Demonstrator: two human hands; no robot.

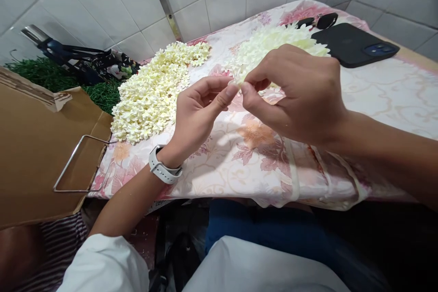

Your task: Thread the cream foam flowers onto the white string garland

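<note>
Our left hand (203,112) and right hand (301,93) pinch a pale bit (237,82) tight above cloth's (219,159) middle | blossoms (150,93) heap its left side | carton (44,146) crowds its left edge | we have room toward its near edge

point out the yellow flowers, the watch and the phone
yellow flowers (150,93): head view, middle of the heap
watch (165,172): head view, on the pale strap
phone (352,44): head view, on the back of its dark case
</note>
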